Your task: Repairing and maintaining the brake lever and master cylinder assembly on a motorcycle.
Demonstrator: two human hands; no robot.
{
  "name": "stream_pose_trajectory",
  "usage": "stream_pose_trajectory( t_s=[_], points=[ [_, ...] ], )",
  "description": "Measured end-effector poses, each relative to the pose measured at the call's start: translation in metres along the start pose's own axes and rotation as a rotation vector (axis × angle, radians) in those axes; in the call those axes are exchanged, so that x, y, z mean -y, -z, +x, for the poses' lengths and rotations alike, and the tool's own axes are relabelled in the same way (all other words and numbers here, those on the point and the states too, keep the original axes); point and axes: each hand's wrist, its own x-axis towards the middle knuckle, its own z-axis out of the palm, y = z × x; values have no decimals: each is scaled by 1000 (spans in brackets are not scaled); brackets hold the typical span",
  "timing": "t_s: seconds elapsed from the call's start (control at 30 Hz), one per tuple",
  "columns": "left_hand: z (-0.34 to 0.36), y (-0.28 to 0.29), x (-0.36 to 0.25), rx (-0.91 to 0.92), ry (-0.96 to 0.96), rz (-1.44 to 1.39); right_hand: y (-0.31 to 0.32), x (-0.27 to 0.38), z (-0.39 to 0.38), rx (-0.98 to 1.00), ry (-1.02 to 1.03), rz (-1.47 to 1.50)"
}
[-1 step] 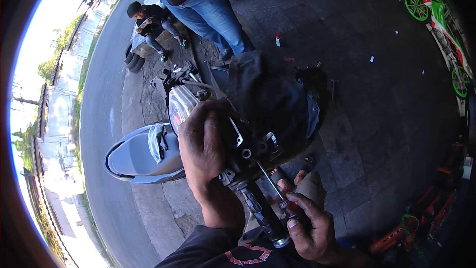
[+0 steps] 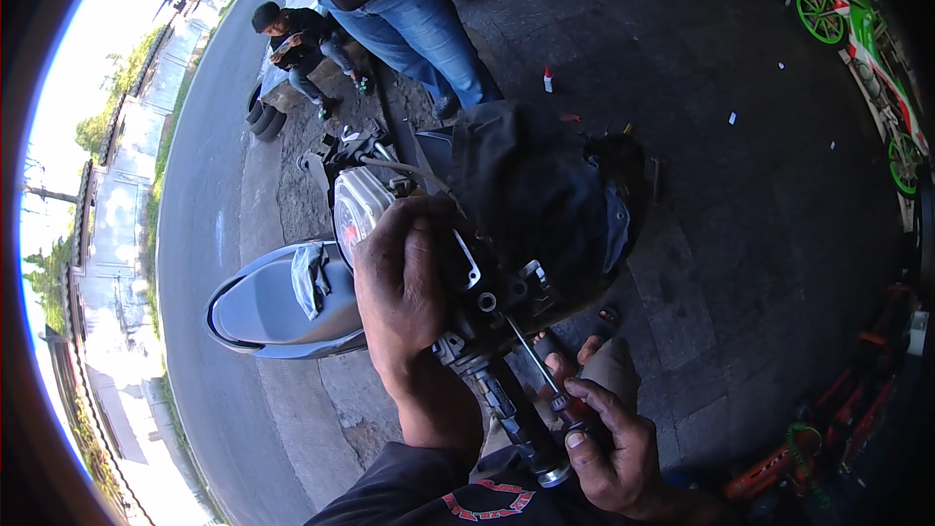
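My left hand (image 2: 399, 282) is curled over the motorcycle's instrument cluster (image 2: 362, 197) and the parts of the handlebar assembly, its fingertips hidden. In my right hand (image 2: 599, 438) is a screwdriver (image 2: 536, 360) with a red-and-dark handle; its shaft points up-left into the dark metal fittings (image 2: 487, 302) beside a bolt hole. The black handlebar grip (image 2: 516, 424) with a silver end lies just left of that hand. A dark cloth or bag (image 2: 526, 175) covers the front part beyond, and a grey cloth (image 2: 308, 280) rests on the seat (image 2: 248, 307).
A standing person in jeans (image 2: 429, 39) and a seated person (image 2: 297, 49) are beyond the motorcycle, near stacked tyres (image 2: 263, 120). A green-white motorbike (image 2: 867, 58) stands at right, orange equipment (image 2: 779, 458) at lower right. A small bottle (image 2: 548, 81) is on the pavement; road runs along the left.
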Motion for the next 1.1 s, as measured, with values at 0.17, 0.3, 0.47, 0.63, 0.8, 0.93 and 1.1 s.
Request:
stream_pose_trajectory(
  t_s=[0.17, 0.3, 0.47, 0.63, 0.8, 0.93, 1.1],
  points=[
    [0, 0, 5, 20, -69, 86, -9, 8, -1, -85, -124, 151],
    [-4, 1, 4, -4, 71, -57, -10, 0, -3, -69, -145, 273],
    [0, 12, 5, 48, -27, 201, -5, -13, -4, -1, -56, 21],
    [3, 12, 14, 11, -129, 262, 15, -21, -9, -7, -84, -6],
    [-2, 4, 20, -381, -372, 60, 79, -101, -24, 10, 148, -459],
    [-52, -3, 44, -837, -448, -225, 123, -173, -51, 349, -49, -569],
    [-187, -30, 152, -613, 107, -160, 107, -228, -85, 495, -265, -806]
  ],
)
